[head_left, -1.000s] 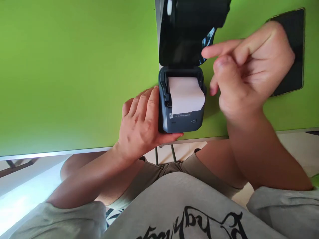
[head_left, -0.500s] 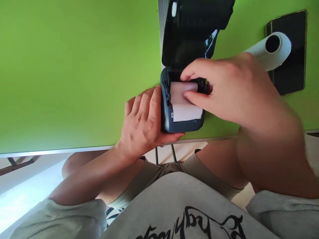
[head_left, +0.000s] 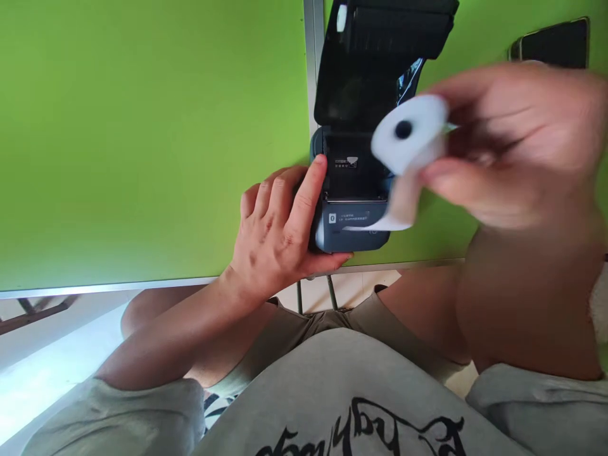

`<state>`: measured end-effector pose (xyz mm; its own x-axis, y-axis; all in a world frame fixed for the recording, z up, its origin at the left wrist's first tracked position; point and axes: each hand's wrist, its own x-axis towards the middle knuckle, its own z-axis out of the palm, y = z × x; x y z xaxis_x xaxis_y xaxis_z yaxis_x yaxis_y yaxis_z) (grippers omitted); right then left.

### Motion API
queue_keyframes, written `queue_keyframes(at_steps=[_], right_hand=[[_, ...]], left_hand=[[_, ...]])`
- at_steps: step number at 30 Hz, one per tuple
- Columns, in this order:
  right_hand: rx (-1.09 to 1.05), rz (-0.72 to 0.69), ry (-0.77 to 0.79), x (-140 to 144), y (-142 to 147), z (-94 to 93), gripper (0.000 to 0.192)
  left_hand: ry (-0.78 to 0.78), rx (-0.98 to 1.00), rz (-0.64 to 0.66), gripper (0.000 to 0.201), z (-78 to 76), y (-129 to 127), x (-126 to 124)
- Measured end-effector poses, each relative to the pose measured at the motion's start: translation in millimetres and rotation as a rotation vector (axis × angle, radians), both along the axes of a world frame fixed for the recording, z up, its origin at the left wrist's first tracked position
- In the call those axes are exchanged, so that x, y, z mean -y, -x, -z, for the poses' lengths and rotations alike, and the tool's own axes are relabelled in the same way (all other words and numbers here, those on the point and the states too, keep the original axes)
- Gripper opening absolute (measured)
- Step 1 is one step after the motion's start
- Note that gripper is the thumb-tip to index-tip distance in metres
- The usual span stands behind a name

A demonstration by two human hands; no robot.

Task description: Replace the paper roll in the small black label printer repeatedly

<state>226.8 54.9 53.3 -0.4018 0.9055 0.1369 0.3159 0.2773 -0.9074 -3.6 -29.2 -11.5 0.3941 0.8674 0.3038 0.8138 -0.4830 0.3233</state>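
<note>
- The right hand point(head_left: 513, 142), blurred at the upper right of the frame, grips a white paper roll point(head_left: 409, 133) between thumb and fingers; the roll's dark core faces the camera.
- The roll is held up in the air, just right of centre, above the right edge of the printer point(head_left: 352, 215); a loose tail of paper hangs from it down to the printer's front, where its end lies across the grey face.
- The left hand point(head_left: 278, 237), centre of the frame, clasps the printer's left side: the index finger rests up along the edge of the open bay, the thumb is tucked under the front corner.
- The printer is a small dark grey box near the bench's near edge; its bay stands open with no roll inside, a small label showing in the bay.
- Its black lid point(head_left: 380, 57) is tipped up and back, at the top centre.
- The bench point(head_left: 142, 139) is bright green, with a pale metal strip running up behind the printer.
- A dark flat slab point(head_left: 553, 43) lies at the upper right, partly hidden by the right hand.
</note>
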Motion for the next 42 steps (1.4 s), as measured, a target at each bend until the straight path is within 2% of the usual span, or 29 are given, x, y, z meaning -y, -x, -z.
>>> queue_keyframes(at_steps=[2, 3, 5, 6, 8, 11, 14, 19, 22, 26, 31, 37, 42], right_hand=[[-0.352, 0.252, 0.021, -2.2, -4.3, 15.1, 0.028], [-0.441, 0.363, 0.071, -3.9, -6.0, 24.2, 0.033], [-0.421, 0.469, 0.144, -7.1, -8.8, 42.5, 0.044], [-0.389, 0.543, 0.061, -8.0, -10.0, 50.7, 0.042], [-0.317, 0.591, -0.056, -7.9, -11.6, 63.2, 0.038], [-0.138, 0.559, -0.215, -4.5, -12.5, 70.8, 0.035], [0.048, 0.514, -0.319, -2.5, -13.2, 70.2, 0.031], [0.187, 0.488, -0.291, -5.5, -18.2, 72.4, 0.034], [0.197, 0.481, -0.304, -5.5, -19.9, 73.2, 0.034], [0.166, 0.433, -0.321, -0.7, -16.5, 65.1, 0.026], [0.184, 0.349, -0.378, 3.1, -12.0, 57.0, 0.029], [0.306, 0.334, -0.406, -0.6, -16.5, 59.2, 0.032], [0.236, 0.290, -0.406, -2.1, -18.7, 61.5, 0.031]], left_hand=[[0.000, 0.011, 0.008, 0.108, 0.6, 0.1, 0.3], [0.002, 0.013, 0.010, 0.106, 1.0, 0.2, 0.5], [0.024, 0.011, 0.005, 0.106, 1.5, 0.4, 0.9], [0.041, 0.005, 0.002, 0.106, 1.6, 0.6, 1.0], [0.076, -0.013, -0.001, 0.108, 1.3, 1.1, 1.1], [0.092, -0.033, 0.002, 0.109, -0.6, 1.8, 0.3], [0.121, -0.052, 0.002, 0.111, -3.9, 1.6, -1.0], [0.175, -0.106, -0.019, 0.111, -7.1, -0.5, -1.3], [0.171, -0.084, -0.007, 0.110, -6.0, 0.0, -0.7], [0.149, -0.077, -0.003, 0.110, -5.8, 1.3, -1.4], [0.261, -0.077, -0.027, 0.116, -8.6, -0.6, -3.1], [0.262, -0.054, -0.017, 0.111, -10.1, -1.5, -2.7], [0.239, -0.093, -0.015, 0.113, -8.7, 0.7, -2.2]])
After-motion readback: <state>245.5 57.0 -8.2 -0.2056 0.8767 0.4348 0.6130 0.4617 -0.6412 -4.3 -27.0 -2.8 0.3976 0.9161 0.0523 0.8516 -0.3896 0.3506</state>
